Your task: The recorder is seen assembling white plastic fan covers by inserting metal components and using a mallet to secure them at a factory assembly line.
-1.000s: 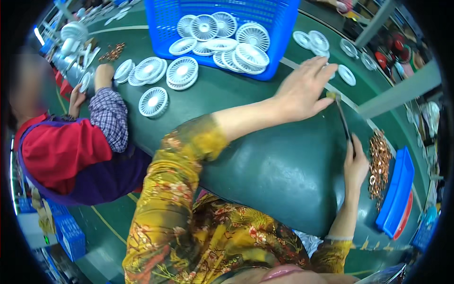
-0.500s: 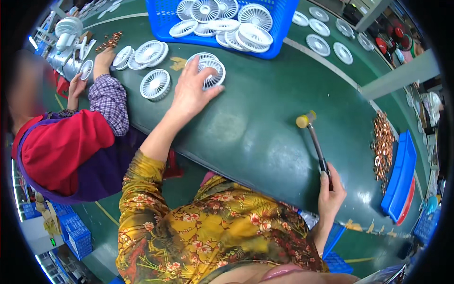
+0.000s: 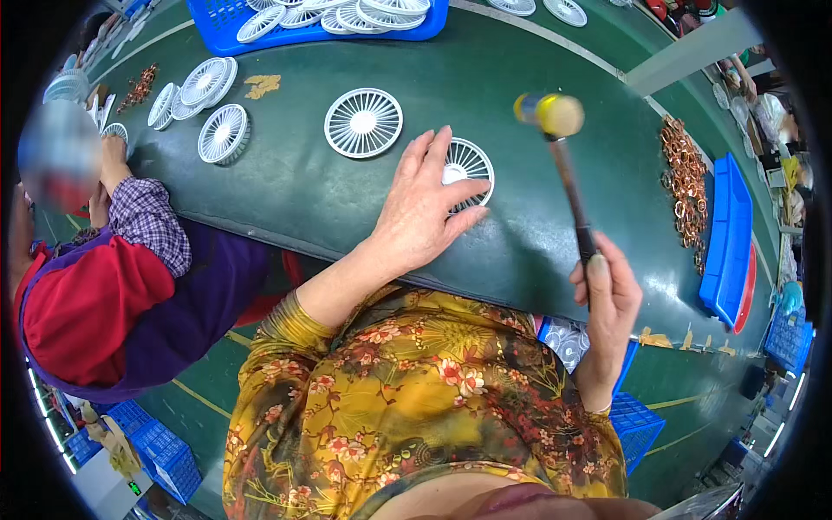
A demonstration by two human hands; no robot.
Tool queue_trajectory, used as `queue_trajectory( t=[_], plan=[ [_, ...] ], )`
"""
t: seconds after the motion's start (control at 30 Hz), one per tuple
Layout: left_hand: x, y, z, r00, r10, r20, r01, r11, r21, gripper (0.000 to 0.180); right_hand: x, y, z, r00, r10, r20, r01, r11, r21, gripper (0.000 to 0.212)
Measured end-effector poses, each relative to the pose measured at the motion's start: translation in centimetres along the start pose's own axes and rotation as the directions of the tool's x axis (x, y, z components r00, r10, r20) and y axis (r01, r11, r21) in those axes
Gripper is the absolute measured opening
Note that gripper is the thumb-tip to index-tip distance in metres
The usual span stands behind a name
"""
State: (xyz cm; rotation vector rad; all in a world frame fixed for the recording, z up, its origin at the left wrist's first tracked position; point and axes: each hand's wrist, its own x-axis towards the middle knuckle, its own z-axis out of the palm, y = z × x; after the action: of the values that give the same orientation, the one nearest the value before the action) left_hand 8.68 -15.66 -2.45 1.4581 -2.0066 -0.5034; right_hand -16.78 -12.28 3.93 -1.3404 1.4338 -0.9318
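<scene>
My left hand (image 3: 416, 208) is curled over a round white fan grille (image 3: 472, 160) on the green table, its fingers and thumb at the rim. They cover the grille's left and lower parts. In my right hand (image 3: 611, 290) is a mallet (image 3: 572, 178), gripped by the lower end of its handle. The yellowish mallet head is raised above the table, right of the grille, slightly blurred. Another white grille (image 3: 364, 123) lies flat just left of my left hand.
More white grilles (image 3: 224, 134) sit at the left, near a co-worker (image 3: 104, 295). A blue crate (image 3: 321, 35) of grilles stands at the far side. Copper-coloured rings (image 3: 685, 186) lie in a heap at the right, beside a blue tray (image 3: 728, 243).
My left hand has moved right along the table with one grille, parting it from the other. My right hand has lifted the mallet. The view has shifted.
</scene>
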Motion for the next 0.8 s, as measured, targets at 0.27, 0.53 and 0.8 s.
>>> queue_trajectory(
  t=[0.27, 0.53, 0.8],
  plan=[
    [0.5, -0.1, 0.0, 0.986, -0.161, -0.055, 0.149, 0.974, -0.173, 0.087, -0.7, 1.6, 0.3, 0.964, 0.156, 0.213, 0.011, 0.782, -0.623, 0.029],
    [0.4, -0.5, 0.2, 0.975, -0.219, -0.044, 0.202, 0.949, -0.243, 0.116, -0.7, -0.3, 0.8, 0.97, -0.212, 0.123, 0.242, 0.91, -0.336, 0.03],
    [-1.7, -4.2, -1.6, 0.895, 0.023, -0.446, -0.035, 0.999, -0.02, 0.093, 0.5, 2.3, 1.9, 0.974, -0.038, 0.222, 0.163, 0.8, -0.578, 0.027]
  ],
)
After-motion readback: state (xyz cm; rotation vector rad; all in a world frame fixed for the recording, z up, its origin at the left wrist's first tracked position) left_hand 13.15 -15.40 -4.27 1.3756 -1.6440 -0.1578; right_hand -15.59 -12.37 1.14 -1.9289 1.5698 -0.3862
